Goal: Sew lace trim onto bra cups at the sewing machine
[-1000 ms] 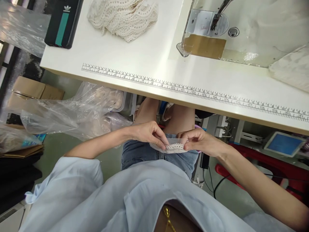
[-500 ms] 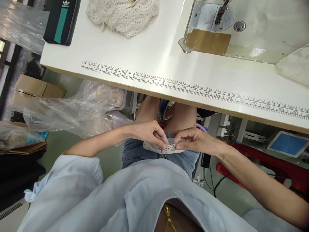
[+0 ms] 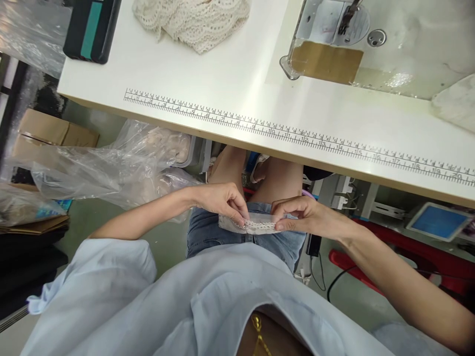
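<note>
Over my lap, below the table's front edge, both hands pinch a small pale fabric piece (image 3: 259,225) edged with white lace. My left hand (image 3: 221,199) grips its left end with thumb and fingertips closed. My right hand (image 3: 303,216) holds the right end in the same pinch. The piece is stretched level between them, just above my denim shorts (image 3: 208,232). A pile of cream lace trim (image 3: 193,17) lies on the white table (image 3: 237,84) at the far side.
A ruler strip (image 3: 297,136) runs along the table's front edge. A sewing machine bed (image 3: 371,44) with needle plate sits at the upper right. A black phone (image 3: 91,29) lies at the table's left corner. Clear plastic bags (image 3: 111,163) and cardboard lie on the floor at left.
Both hands have shifted slightly left along the lace piece and spread a little apart again. The camera tipped up a little, so the table sits lower in view.
</note>
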`<action>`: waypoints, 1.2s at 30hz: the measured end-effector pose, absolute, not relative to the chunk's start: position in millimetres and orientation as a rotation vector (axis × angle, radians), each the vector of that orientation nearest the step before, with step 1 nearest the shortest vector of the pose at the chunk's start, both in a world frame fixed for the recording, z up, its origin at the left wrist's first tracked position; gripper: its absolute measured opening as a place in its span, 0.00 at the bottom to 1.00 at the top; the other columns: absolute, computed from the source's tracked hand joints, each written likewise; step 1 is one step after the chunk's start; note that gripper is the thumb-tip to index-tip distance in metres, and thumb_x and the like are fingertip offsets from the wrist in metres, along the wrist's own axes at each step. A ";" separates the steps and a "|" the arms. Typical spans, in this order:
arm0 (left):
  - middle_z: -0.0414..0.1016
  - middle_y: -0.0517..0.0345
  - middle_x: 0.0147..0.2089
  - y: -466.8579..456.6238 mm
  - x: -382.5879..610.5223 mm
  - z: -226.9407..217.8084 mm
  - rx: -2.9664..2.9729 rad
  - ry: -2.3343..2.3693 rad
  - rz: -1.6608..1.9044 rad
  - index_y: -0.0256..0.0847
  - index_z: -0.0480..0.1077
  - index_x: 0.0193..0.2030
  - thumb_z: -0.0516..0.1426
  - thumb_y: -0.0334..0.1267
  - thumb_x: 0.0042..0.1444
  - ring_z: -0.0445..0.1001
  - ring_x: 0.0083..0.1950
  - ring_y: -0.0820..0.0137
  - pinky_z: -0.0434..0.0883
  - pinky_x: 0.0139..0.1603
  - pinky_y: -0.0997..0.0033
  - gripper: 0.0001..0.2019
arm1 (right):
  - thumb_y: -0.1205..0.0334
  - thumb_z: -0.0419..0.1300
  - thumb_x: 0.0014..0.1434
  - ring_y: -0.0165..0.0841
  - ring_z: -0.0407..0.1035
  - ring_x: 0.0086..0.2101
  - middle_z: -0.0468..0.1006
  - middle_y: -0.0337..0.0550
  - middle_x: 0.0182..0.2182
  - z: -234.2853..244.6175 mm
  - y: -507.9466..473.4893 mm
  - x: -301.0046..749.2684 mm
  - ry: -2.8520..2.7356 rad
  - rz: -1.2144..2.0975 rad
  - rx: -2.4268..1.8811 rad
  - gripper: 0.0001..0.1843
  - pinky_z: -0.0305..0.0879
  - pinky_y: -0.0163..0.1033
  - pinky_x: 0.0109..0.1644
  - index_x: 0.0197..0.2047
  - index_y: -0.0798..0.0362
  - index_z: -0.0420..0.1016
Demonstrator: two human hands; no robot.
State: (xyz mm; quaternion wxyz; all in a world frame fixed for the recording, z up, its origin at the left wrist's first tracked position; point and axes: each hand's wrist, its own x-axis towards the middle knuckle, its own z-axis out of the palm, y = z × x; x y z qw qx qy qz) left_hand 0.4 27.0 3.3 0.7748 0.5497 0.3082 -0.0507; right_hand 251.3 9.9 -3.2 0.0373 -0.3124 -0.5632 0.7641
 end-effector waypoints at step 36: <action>0.81 0.55 0.33 22.9 6.1 25.0 1.383 0.784 -0.058 0.35 0.79 0.37 0.62 0.38 0.50 0.77 0.33 0.74 0.69 0.34 0.82 0.10 | 0.51 0.60 0.57 0.30 0.66 0.31 0.72 0.42 0.31 10.5 11.4 245.0 -1.984 2.161 -0.858 0.15 0.61 0.36 0.35 0.32 0.55 0.75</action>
